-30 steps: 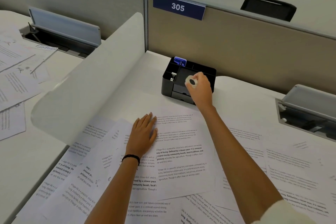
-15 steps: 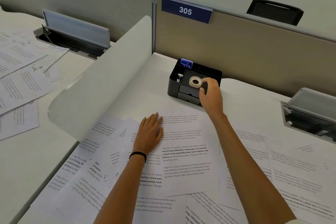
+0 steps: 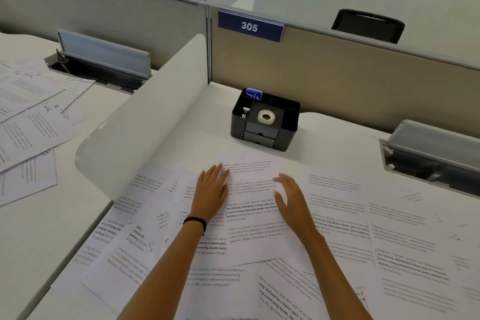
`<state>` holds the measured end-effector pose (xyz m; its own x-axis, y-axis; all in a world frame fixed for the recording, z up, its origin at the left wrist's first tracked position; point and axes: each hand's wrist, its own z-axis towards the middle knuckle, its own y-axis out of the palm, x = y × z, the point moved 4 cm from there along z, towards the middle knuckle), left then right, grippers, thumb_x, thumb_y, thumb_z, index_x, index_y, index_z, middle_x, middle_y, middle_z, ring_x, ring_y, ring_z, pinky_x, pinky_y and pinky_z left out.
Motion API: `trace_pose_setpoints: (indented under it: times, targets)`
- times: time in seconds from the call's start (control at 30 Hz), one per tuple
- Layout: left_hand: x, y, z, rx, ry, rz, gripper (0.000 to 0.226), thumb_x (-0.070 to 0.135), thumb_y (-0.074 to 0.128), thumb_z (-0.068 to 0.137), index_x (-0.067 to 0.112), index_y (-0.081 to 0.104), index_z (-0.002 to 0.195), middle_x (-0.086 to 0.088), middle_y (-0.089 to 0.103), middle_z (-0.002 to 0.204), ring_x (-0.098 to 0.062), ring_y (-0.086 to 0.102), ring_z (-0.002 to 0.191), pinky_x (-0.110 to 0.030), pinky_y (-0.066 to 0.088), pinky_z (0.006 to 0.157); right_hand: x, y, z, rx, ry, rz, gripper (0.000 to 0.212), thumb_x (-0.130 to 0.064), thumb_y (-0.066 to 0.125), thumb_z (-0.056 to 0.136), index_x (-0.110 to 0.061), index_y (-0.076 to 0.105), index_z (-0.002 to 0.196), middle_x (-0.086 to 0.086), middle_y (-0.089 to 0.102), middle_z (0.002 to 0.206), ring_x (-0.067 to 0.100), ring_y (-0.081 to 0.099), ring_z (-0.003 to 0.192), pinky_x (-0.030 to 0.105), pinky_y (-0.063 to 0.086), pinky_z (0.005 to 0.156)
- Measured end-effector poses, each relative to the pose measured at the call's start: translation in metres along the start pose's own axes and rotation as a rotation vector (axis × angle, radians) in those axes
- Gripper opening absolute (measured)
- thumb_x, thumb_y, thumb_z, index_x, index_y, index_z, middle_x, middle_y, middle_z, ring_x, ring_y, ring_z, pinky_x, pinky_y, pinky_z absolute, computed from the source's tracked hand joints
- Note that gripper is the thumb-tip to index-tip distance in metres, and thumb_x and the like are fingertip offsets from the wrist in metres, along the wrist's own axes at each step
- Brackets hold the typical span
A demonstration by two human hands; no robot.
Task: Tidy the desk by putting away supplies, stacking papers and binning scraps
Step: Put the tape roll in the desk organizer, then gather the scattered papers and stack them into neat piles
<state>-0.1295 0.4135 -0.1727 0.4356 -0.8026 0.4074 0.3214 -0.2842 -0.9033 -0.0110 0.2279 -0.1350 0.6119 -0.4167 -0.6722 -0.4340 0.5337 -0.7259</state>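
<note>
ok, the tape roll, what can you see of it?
The tape roll is a small whitish, translucent-looking ring with an open core. It lies flat, hole up, in the middle recess of the black desk organizer, resting on its floor. Neither the left hand nor the right hand touches it.

The printed sheets (image 3: 255, 239) at 6 o'clock are matt white paper. The desk organizer (image 3: 290, 126) at 12 o'clock is smooth black plastic; its tape roll (image 3: 260, 116) looks glossy.

Bright, even overhead light with soft, faint shadows. Motion blur smears the right papers (image 3: 405, 249). Wide-angle bending at the edges.
</note>
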Motion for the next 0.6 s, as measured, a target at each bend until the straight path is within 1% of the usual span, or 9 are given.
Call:
trace_pose_setpoints:
  times: [0.07, 0.1, 0.17, 0.2, 0.23, 0.37, 0.43, 0.5, 0.6]
  targets:
    - [-0.004, -0.008, -0.008, 0.054, -0.019, -0.047, 0.042, 0.021, 0.045, 0.095, 0.017, 0.041, 0.136, -0.008, 0.032, 0.148, -0.025, 0.026, 0.138, -0.04, 0.015, 0.114, 0.011, 0.006, -0.018, -0.055, 0.074, -0.002, 0.038, -0.034, 0.036, 0.096, -0.023, 0.042, 0.131, -0.001, 0.034, 0.146, 0.012, 0.029, 0.134, 0.02, 0.021, 0.107]
    - [-0.008, -0.013, -0.014, 0.087, -0.041, -0.071, 0.042, 0.02, 0.047, 0.094, 0.017, 0.042, 0.136, -0.007, 0.032, 0.148, -0.025, 0.026, 0.138, -0.04, 0.015, 0.114, 0.016, 0.008, -0.026, -0.071, 0.099, -0.01, 0.041, -0.038, 0.034, 0.095, -0.023, 0.04, 0.134, -0.003, 0.03, 0.148, 0.01, 0.026, 0.136, 0.021, 0.019, 0.108]
    - [-0.021, -0.024, -0.028, 0.146, -0.102, -0.104, 0.042, 0.017, 0.05, 0.093, 0.016, 0.045, 0.134, -0.008, 0.034, 0.147, -0.025, 0.027, 0.138, -0.042, 0.016, 0.113, 0.024, 0.01, -0.039, -0.079, 0.104, -0.058, 0.056, -0.051, 0.025, 0.09, -0.024, 0.035, 0.138, -0.005, 0.024, 0.151, 0.01, 0.021, 0.138, 0.029, 0.019, 0.114]
    - [-0.029, -0.029, -0.036, 0.174, -0.132, -0.107, 0.041, 0.016, 0.051, 0.092, 0.015, 0.046, 0.133, -0.009, 0.036, 0.146, -0.026, 0.028, 0.137, -0.044, 0.018, 0.113, 0.027, 0.011, -0.045, -0.084, 0.095, -0.099, 0.061, -0.055, 0.02, 0.088, -0.025, 0.031, 0.14, -0.005, 0.02, 0.152, 0.011, 0.017, 0.14, 0.034, 0.018, 0.116]
    - [-0.037, -0.035, -0.043, 0.198, -0.16, -0.101, 0.04, 0.014, 0.052, 0.091, 0.014, 0.048, 0.131, -0.01, 0.037, 0.145, -0.028, 0.03, 0.136, -0.047, 0.021, 0.113, 0.029, 0.012, -0.05, -0.095, 0.083, -0.145, 0.064, -0.058, 0.016, 0.087, -0.026, 0.026, 0.142, -0.006, 0.016, 0.153, 0.011, 0.013, 0.141, 0.035, 0.015, 0.117]
    - [-0.069, -0.055, -0.072, 0.257, -0.28, -0.012, 0.039, 0.011, 0.057, 0.088, 0.01, 0.053, 0.127, -0.016, 0.043, 0.14, -0.034, 0.036, 0.131, -0.055, 0.026, 0.108, 0.033, 0.017, -0.071, -0.166, 0.027, -0.301, 0.07, -0.066, -0.002, 0.085, -0.032, 0.009, 0.145, -0.01, -0.003, 0.153, 0.009, -0.005, 0.143, 0.029, -0.006, 0.117]
    - [-0.082, -0.065, -0.087, 0.286, -0.357, 0.019, 0.038, 0.011, 0.057, 0.087, 0.008, 0.054, 0.125, -0.019, 0.044, 0.138, -0.036, 0.038, 0.13, -0.056, 0.022, 0.107, 0.034, 0.017, -0.08, -0.178, 0.006, -0.36, 0.067, -0.064, -0.005, 0.085, -0.033, 0.005, 0.145, -0.009, -0.007, 0.153, 0.008, -0.009, 0.142, 0.026, -0.012, 0.115]
    - [-0.093, -0.073, -0.101, 0.306, -0.429, 0.031, 0.038, 0.012, 0.056, 0.088, 0.007, 0.053, 0.126, -0.022, 0.042, 0.139, -0.037, 0.036, 0.13, -0.055, 0.018, 0.109, 0.035, 0.014, -0.087, -0.19, -0.004, -0.378, 0.064, -0.063, -0.006, 0.086, -0.035, 0.002, 0.144, -0.01, -0.008, 0.153, 0.006, -0.011, 0.141, 0.025, -0.013, 0.115]
    - [-0.103, -0.082, -0.121, 0.306, -0.504, 0.029, 0.04, 0.014, 0.055, 0.089, 0.008, 0.051, 0.128, -0.022, 0.037, 0.142, -0.037, 0.033, 0.132, -0.054, 0.017, 0.11, 0.04, 0.007, -0.096, -0.198, -0.021, -0.39, 0.064, -0.063, -0.009, 0.086, -0.035, 0.0, 0.143, -0.011, -0.008, 0.153, 0.005, -0.01, 0.141, 0.029, -0.009, 0.116]
